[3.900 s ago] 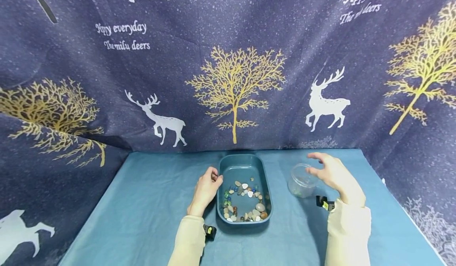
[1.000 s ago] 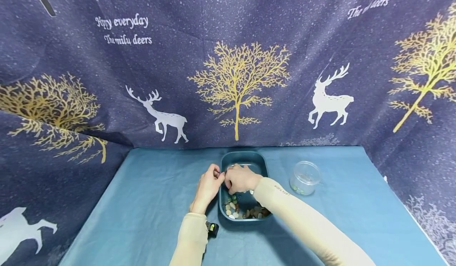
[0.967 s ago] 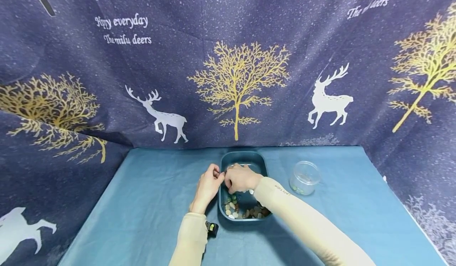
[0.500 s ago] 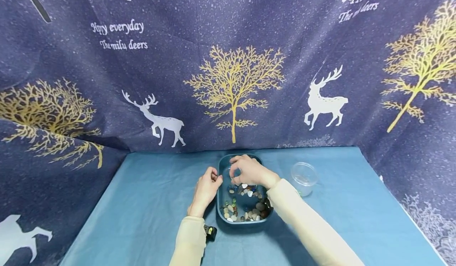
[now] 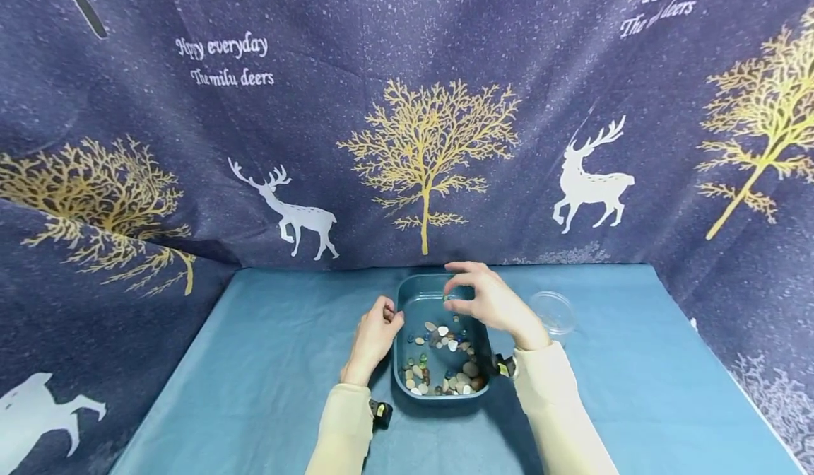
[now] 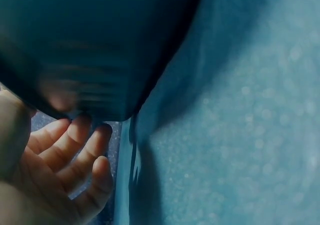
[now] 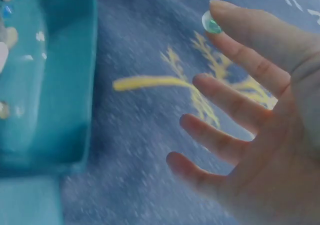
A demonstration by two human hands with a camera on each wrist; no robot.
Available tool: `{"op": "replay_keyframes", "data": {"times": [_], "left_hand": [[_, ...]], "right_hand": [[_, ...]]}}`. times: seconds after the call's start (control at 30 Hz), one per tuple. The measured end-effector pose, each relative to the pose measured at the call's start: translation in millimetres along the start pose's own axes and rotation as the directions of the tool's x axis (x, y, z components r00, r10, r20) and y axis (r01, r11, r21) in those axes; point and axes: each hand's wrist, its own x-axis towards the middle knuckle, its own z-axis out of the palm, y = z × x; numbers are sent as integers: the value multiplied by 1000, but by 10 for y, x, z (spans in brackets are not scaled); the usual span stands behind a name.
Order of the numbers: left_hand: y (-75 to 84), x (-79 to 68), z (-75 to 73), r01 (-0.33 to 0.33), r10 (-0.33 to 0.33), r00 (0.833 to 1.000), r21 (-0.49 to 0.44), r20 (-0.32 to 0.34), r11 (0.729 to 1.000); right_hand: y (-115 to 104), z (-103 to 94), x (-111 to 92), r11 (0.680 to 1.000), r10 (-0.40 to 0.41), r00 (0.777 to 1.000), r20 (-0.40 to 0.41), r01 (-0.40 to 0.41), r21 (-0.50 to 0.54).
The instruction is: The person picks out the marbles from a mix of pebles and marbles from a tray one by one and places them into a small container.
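Observation:
A blue-green rectangular tray [image 5: 413, 383] holds several pebbles [image 5: 469, 369] and small glass marbles [image 5: 422, 359]. My left hand [image 5: 372, 337] is at its left side, gripping the rim; in the left wrist view, its fingertips [image 6: 80, 122] touch the outer wall. Above the tray's right edge, my right hand [image 5: 486, 302] pinches a clear green glass marble [image 7: 211, 23] between thumb and index finger, the other fingers spread. To the right, a clear round plastic tub [image 5: 562, 331] stands partly behind the right hand and sleeve; its contents cannot be made out.
The tray and tub stand on a blue-green tablecloth [image 5: 299, 362]. Behind the table hangs a dark blue curtain [image 5: 381, 37] printed with deer and trees. A wrist camera [image 5: 502, 365] sits at the right sleeve, close to the tray's right wall.
My right hand has risen from the tray's left side and swung right, toward the tub, with a green marble pinched in it. The left hand stays at the rim.

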Motion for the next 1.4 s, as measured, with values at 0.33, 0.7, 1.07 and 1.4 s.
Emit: {"op": "replay_keyframes", "data": {"times": [0.33, 0.7, 1.07, 1.4], "left_hand": [[9, 23, -2, 2, -2, 1000, -5, -3, 1000], [9, -2, -36, 12, -12, 1000, 4, 12, 1000], [6, -4, -14, -4, 3, 1000, 10, 17, 1000], [4, -12, -18, -6, 6, 1000, -13, 19, 1000]], "right_hand": [[188, -289, -372, 1000, 10, 963, -270, -12, -6], [544, -522, -677, 983, 127, 927, -351, -166, -82], [891, -555, -942, 939, 310, 891, -331, -341, -39], [1030, -517, -961, 906, 399, 874, -277, -422, -28]]}}
